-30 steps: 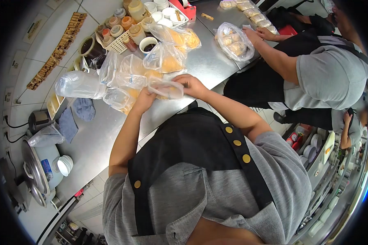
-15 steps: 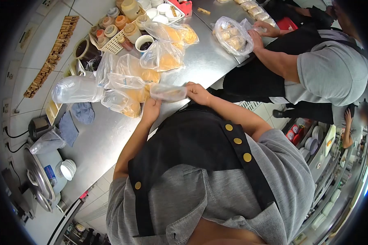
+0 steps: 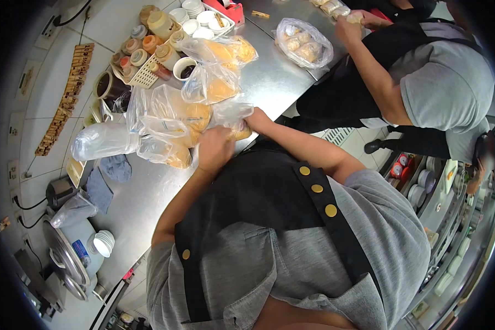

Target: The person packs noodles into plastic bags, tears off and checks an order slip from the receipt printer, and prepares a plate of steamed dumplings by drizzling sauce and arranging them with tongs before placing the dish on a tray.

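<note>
Near the counter's front edge, a clear plastic bag (image 3: 232, 114) with yellowish food at its bottom stands between my hands. My right hand (image 3: 257, 120) is closed on the bag's right side. My left hand (image 3: 215, 147) is at the bag's lower left, its fingers curled and blurred, so what they hold cannot be made out. To the left stand several open clear bags of orange-yellow food (image 3: 195, 118). Two more such bags (image 3: 217, 88) lie behind. An empty-looking clear bag roll or container (image 3: 102, 143) lies at the far left.
Sauce bottles in a cream basket (image 3: 143, 74), a cup of dark sauce (image 3: 185, 69) and white dishes (image 3: 203, 19) stand at the back. A bag of wrapped items (image 3: 304, 44) lies by a co-worker (image 3: 445, 82) on the right. Blue cloths (image 3: 99, 190) and a lidded pot (image 3: 66, 253) are left.
The bag in my hands has gone from stretched flat between them to standing upright. My left hand has moved toward my right. The co-worker's hands have moved off the round bag.
</note>
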`<state>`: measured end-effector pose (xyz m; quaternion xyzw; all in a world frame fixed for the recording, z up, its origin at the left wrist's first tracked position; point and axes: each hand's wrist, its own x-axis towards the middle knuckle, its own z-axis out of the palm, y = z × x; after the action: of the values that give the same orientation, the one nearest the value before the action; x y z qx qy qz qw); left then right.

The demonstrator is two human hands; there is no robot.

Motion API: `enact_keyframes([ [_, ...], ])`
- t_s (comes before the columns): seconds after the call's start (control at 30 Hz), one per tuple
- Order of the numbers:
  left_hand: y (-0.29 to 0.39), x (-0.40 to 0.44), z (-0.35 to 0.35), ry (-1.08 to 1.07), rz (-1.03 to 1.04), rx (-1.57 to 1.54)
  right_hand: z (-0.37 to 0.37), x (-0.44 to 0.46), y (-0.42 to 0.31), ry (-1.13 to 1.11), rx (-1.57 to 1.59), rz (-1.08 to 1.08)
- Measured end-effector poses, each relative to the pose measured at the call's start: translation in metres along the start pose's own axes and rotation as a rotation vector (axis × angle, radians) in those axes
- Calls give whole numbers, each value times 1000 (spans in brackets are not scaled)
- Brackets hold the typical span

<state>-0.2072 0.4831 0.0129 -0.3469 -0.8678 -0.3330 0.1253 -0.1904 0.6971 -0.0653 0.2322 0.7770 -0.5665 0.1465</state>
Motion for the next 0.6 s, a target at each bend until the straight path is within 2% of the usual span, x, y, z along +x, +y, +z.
enact_keyframes([
  [0.07,8,9,3,-279,329,33,1,9,3,7,-72,15],
  [0.2,2,17,34,-266,419,204,2,28,12,-40,-40,19],
  [0.27,-1,16,46,-522,224,237,4,35,15,-38,-75,11],
  [0.33,-3,20,50,-515,179,232,2,30,4,-5,120,189],
  [0.37,-5,22,51,-511,122,229,0,23,0,5,126,186],
  [0.43,-9,32,47,-550,97,241,-10,7,-6,123,702,96],
  [0.47,-12,38,43,-592,59,253,-27,-1,-7,70,616,180],
  [0.5,-18,46,39,-593,69,254,-37,-10,-9,77,622,176],
  [0.57,-26,67,32,-825,-348,-208,-54,-31,-10,-43,672,180],
  [0.6,-23,74,27,-827,-334,-209,-63,-39,-6,-199,671,180],
])
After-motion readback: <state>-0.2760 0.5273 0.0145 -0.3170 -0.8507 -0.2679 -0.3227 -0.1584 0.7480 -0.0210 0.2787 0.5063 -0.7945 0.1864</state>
